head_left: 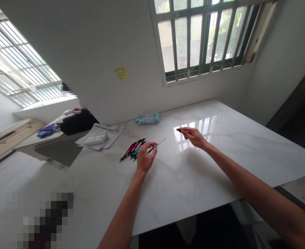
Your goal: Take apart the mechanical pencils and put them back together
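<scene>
Head view: the left hand (146, 157) is closed around a slim pen (155, 146), with its thin metal tip projecting past the fingers; most of the barrel is hidden by the grip. A small dark piece (178, 130) is pinched narrowly between thumb and forefinger of the right hand (192, 136), which is held apart from the left hand above a white marble-look tabletop (194, 180). A loose pile of red, black and teal pens (133, 149) lies just beside the left hand. The pens are judged light and stiff, their smooth barrels likely to roll on the glossy surface; hold is best taken on the barrel, as the thin tip looks fragile. Lower pens in the pile are overlapped and cannot be counted. The dark piece cannot be identified, being mostly covered by the fingers. Farther along the table, a wet-wipes packet (147, 118) and loose papers (116, 135) are seen, with a white pouch (95, 140) on the papers. The lower left of the frame is obscured by a pixelated patch
</scene>
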Motion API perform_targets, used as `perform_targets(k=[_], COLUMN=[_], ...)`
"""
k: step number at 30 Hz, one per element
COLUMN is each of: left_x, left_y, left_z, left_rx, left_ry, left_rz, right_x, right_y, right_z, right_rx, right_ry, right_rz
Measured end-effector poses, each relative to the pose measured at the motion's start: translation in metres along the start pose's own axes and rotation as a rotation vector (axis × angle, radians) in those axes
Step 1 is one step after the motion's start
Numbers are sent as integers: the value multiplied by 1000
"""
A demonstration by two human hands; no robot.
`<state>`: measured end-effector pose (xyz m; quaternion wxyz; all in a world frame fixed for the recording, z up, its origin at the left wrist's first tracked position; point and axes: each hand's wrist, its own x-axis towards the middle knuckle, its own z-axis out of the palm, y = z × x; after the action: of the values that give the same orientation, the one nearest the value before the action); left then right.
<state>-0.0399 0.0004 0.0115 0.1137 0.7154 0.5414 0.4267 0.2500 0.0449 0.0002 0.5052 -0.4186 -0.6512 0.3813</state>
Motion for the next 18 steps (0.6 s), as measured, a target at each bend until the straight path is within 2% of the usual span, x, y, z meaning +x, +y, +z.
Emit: perform_targets(k=[5,12,18], left_x=[-5,-9,-11], left_y=[-19,-15,-14], left_z=[2,5,7], left_rx=[116,162,152], left_ry=[-6,-69,-94], left_rz=[52,89,97], right_x=[-14,-25,-27], right_y=[13,10,13], right_z=[17,23,26], right_rx=[17,-82,-109], right_ry=[-65,-60,-96], right_rz=[86,3,12])
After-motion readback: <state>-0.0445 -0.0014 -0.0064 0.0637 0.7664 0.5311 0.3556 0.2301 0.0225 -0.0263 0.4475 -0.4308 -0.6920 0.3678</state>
